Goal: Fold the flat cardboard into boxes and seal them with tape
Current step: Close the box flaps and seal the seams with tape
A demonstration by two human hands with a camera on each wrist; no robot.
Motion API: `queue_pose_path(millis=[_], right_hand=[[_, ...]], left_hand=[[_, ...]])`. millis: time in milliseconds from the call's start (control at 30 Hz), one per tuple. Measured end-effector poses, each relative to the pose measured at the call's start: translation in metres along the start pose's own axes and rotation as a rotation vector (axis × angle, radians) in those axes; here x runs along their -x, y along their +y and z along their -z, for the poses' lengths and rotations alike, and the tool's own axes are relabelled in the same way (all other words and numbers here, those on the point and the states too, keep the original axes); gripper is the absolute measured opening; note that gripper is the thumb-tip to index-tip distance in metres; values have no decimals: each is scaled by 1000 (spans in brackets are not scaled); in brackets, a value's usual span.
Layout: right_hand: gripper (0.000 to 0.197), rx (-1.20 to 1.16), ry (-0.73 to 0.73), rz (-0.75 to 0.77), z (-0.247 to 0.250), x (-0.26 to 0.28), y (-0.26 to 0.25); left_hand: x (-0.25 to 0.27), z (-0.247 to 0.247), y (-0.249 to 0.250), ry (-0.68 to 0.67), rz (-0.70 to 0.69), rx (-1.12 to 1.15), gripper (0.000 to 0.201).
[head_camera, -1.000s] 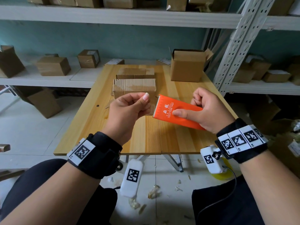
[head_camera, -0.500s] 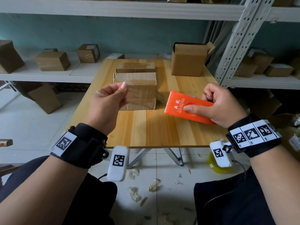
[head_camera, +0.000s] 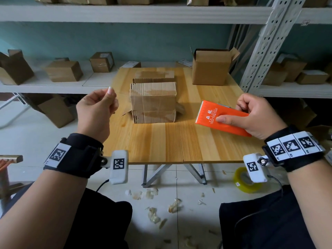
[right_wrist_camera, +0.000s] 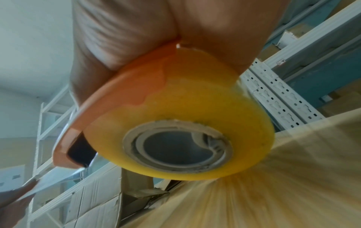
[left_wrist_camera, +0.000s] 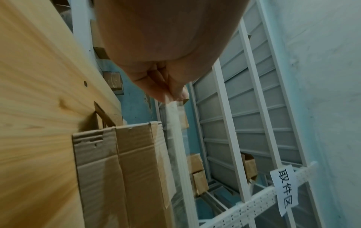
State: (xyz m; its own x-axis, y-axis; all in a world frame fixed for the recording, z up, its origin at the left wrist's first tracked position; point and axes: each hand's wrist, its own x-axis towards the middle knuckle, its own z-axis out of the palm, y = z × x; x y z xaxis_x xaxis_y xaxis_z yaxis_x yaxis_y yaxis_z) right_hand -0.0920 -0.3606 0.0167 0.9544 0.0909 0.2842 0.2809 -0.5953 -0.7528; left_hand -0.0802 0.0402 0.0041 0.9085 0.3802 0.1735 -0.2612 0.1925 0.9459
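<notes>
A folded cardboard box (head_camera: 153,103) stands mid-table, brown tape across its top and front; the left wrist view shows the box (left_wrist_camera: 125,166) too. My right hand (head_camera: 251,115) grips an orange tape dispenser (head_camera: 222,117) with a yellowish tape roll (right_wrist_camera: 181,123) under it, held just right of the box. My left hand (head_camera: 100,106) hovers left of the box and pinches the free end of a clear tape strip (left_wrist_camera: 173,123) stretched above the box top. In the head view the strip is too clear to see.
A flat cardboard stack (head_camera: 154,76) lies behind the box, an open-topped box (head_camera: 211,66) at the back right of the wooden table (head_camera: 170,144). Shelves with boxes surround it; a metal rack post (head_camera: 264,44) stands right. A spare tape roll (head_camera: 246,180) and scraps lie on the floor.
Both hands have spread apart: the left went left past the box, the right with the dispenser went right. The tape strip between them has lengthened over the box.
</notes>
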Motion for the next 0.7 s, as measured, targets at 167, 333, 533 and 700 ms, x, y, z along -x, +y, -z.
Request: queue_pose_path(millis=[167, 333, 533, 700], right_hand=[[68, 70, 45, -12, 3, 1, -1], [68, 201, 76, -66, -1, -5, -2], [65, 358, 28, -145, -9, -20, 0], [65, 491, -51, -182, -21, -35, 0]], left_hand=[[9, -3, 11, -67, -46, 47, 9], [21, -12, 15, -119, -66, 98, 6], [30, -26, 16, -220, -85, 85, 5], [38, -40, 14, -323, -146, 45, 6]])
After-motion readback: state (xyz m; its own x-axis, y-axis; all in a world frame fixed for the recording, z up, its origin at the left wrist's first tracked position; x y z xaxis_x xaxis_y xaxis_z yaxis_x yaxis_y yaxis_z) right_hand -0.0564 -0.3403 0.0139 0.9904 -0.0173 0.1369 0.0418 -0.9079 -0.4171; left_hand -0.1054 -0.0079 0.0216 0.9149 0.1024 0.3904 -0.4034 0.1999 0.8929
